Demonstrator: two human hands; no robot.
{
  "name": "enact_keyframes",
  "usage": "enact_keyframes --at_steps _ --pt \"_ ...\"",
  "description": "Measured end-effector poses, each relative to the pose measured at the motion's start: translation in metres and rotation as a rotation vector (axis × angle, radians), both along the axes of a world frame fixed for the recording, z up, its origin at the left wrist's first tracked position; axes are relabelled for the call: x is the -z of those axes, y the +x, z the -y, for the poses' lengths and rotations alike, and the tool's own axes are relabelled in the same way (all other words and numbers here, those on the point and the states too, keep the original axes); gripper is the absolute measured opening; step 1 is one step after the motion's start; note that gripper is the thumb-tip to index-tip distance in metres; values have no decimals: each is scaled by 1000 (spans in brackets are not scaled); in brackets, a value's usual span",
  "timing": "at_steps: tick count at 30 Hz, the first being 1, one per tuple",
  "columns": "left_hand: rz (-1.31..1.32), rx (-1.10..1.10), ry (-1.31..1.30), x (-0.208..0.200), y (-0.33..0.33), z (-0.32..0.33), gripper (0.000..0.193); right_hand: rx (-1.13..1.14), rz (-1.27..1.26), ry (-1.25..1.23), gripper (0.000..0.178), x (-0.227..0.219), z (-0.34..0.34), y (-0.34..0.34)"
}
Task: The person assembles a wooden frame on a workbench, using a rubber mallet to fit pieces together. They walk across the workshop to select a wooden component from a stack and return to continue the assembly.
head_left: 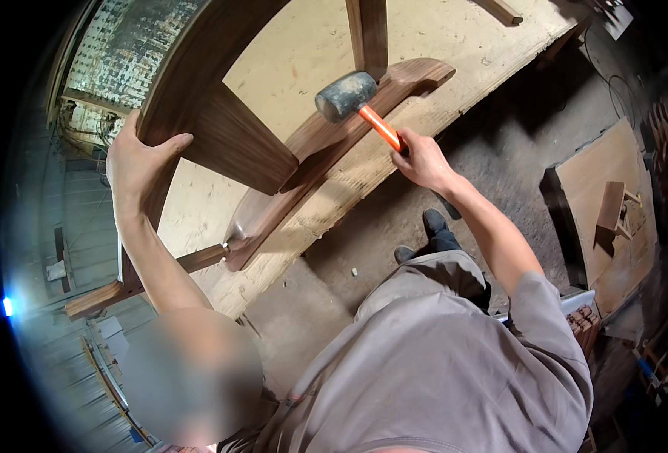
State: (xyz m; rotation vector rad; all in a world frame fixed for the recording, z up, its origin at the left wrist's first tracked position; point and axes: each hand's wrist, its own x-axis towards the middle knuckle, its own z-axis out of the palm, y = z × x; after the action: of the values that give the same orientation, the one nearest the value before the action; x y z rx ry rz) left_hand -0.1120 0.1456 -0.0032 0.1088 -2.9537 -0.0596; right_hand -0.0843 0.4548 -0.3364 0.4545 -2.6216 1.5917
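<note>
My right hand (424, 160) is wrapped round the orange handle of a rubber mallet (345, 97). The mallet's dark, worn head is over a long, shaped brown wooden rail (398, 87); I cannot tell whether they touch. My left hand (139, 158) grips the edge of a wide, curved dark wooden piece (198, 53), its thumb on the near face and its fingertips partly hidden behind. Between the curved piece and the rail runs a broad, flat wooden slat (240, 143). A narrower wooden slat (368, 34) meets the rail farther along, partly behind the mallet head.
The wooden parts lie on a pale, rough workbench (304, 45), its edge running diagonally. A wooden bar (187, 260) extends at the lower left. To the right, a board (602, 174) carries a small wooden piece (612, 205). A cable (613, 83) lies at the upper right.
</note>
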Motion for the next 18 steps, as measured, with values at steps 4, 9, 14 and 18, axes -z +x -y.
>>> enact_keyframes --at_steps 4,9,14,18 --pt "28 -26 -46 0 9 2 67 -60 290 -227 20 -23 -13 42" --pt "24 -109 -158 -12 9 -6 75 33 607 -312 11 -79 -60 58" --pt "17 -94 -92 -12 12 -11 67 173 242 -242 11 -179 -112 29" --pt "63 -112 -89 -12 13 -10 57 230 -68 -48 13 -297 -151 -20"
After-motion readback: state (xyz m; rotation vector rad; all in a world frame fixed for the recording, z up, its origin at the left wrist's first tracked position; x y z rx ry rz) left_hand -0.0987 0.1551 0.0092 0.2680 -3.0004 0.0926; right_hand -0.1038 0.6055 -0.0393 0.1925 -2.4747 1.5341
